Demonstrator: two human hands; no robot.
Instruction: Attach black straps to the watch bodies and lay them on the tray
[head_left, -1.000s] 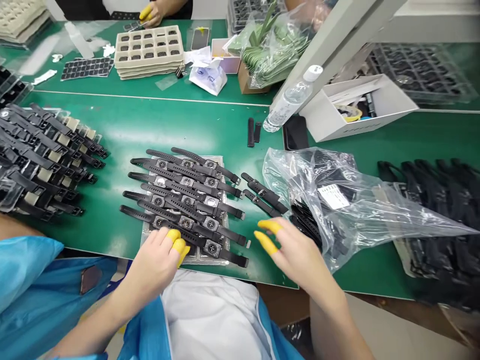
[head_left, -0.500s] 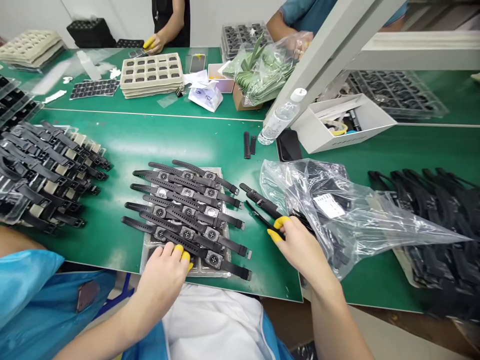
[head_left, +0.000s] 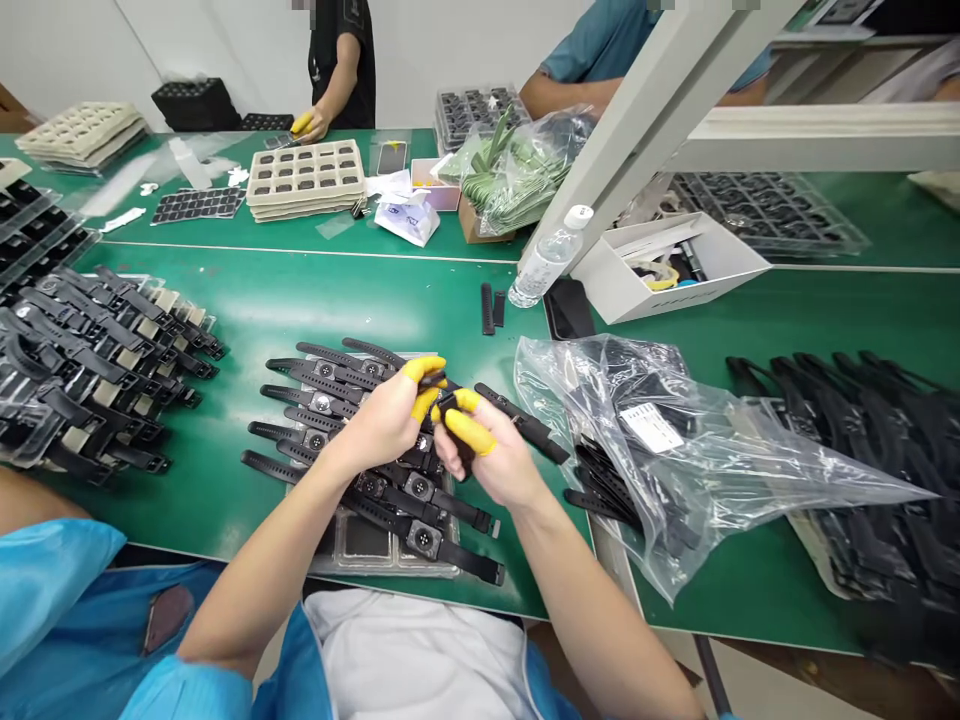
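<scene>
My left hand (head_left: pixel 394 415), yellow covers on its fingertips, is closed on a small dark watch case (head_left: pixel 433 380), mostly hidden by the fingers. Right beside it, my right hand (head_left: pixel 491 445) is closed on a black watch strap (head_left: pixel 448 404), its thumb and finger in yellow covers too. The two hands meet over a clear plastic tray (head_left: pixel 364 540). Across that tray lie rows of smartwatches (head_left: pixel 424 538), backs up, with black straps fitted. Part of the rows is hidden by my hands and forearm.
Right of the tray, a clear plastic bag (head_left: pixel 705 470) has black straps (head_left: pixel 604 480) at its mouth. A loose strap (head_left: pixel 525 422) lies nearby. Stacked strapped watches (head_left: pixel 97 360) stand left; more black straps (head_left: pixel 862 450) lie right. Behind are a bottle (head_left: pixel 551 258), white box (head_left: pixel 675 270) and post.
My left hand has risen from the tray's front edge with the watch case. My right hand has come left from the bag with a strap, and both now meet over the tray.
</scene>
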